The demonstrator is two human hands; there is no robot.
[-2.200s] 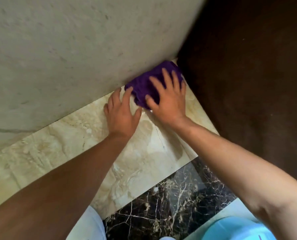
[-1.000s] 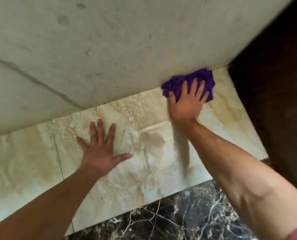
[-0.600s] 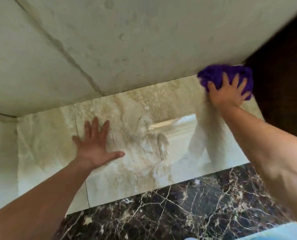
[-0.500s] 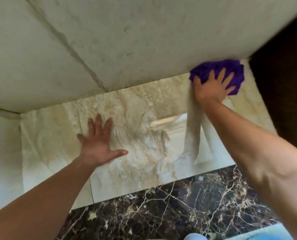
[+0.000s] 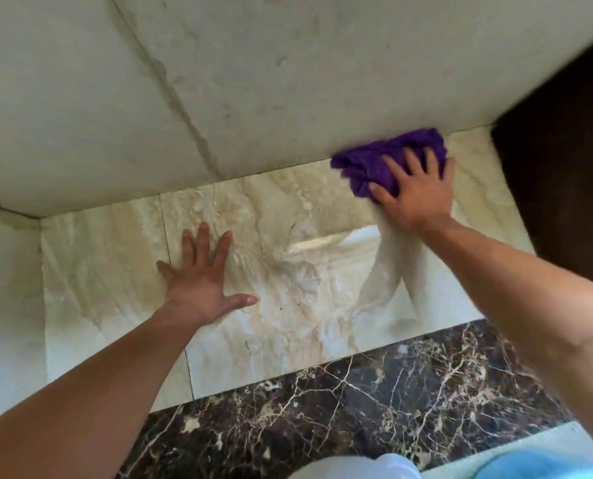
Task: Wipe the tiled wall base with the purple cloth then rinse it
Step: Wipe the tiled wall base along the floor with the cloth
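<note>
The purple cloth (image 5: 374, 167) is bunched at the top edge of the beige marble-patterned tile base (image 5: 288, 264), where it meets the plain wall. My right hand (image 5: 416, 191) presses flat on the cloth, fingers spread over it. My left hand (image 5: 201, 281) lies flat on the beige tile to the left, fingers apart, holding nothing. A wet shiny patch shows on the tile between the hands.
A pale plaster wall (image 5: 253, 81) with a crack rises above the tile. A dark brown surface (image 5: 564, 167) borders the right side. Dark veined marble floor (image 5: 340, 409) lies below the beige tile. A light blue object (image 5: 547, 464) sits at the bottom right.
My right hand has slid the cloth leftward along the top edge of the tile, away from the dark surface. My left hand stays planted on the tile.
</note>
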